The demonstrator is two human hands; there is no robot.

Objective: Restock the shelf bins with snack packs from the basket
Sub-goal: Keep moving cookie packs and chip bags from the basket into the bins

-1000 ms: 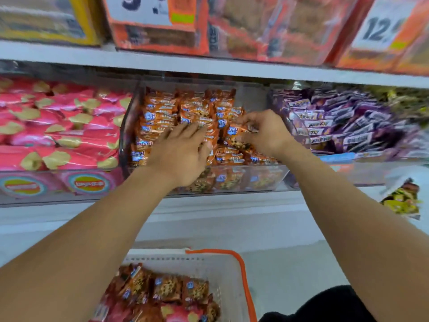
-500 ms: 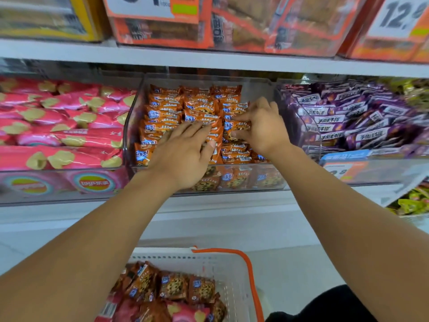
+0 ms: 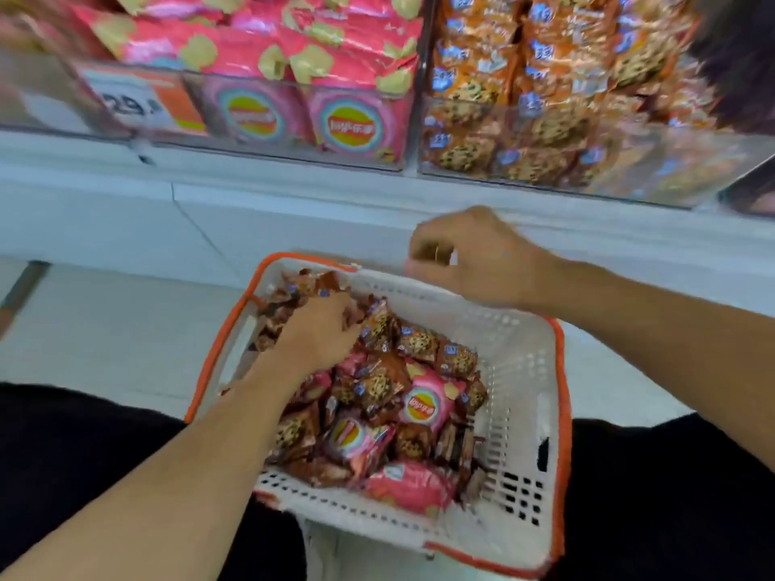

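Head view looks down into the white basket [image 3: 520, 371], which stands on the floor directly below the shelf bins. The left hand [image 3: 318, 329] is deep in the far-left corner, its fingers curled into the brown cookie packs [image 3: 377, 383]; I cannot tell if it really grips one. The right hand [image 3: 474, 262] hovers above the far rim, loosely curled and holding nothing. So the left hand is nearer to the packs, and the cookie bin [image 3: 545, 132] lies up and to the right. Half a second earlier both hands were in that bin arranging packs; now both have dropped to the basket.
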